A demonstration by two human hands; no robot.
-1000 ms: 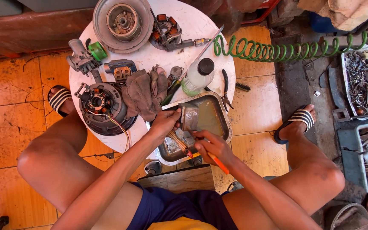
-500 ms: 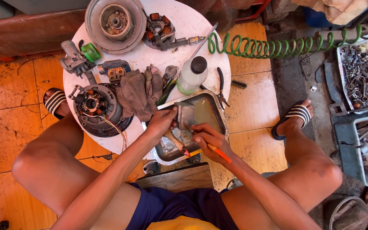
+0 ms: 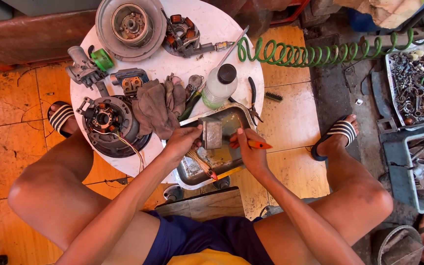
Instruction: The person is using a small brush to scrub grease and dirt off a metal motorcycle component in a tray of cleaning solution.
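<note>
Over the metal tray [image 3: 231, 115] on our round white table [image 3: 207, 34], we see a dull grey metal block [image 3: 212, 133], now raised upright. Our left hand [image 3: 181, 142] pinches it; our right hand [image 3: 249, 149] grips an orange-handled tool [image 3: 259, 145], closer than before.

Grey metal block [image 3: 212, 133], upright over tray [image 3: 192, 174]
</note>
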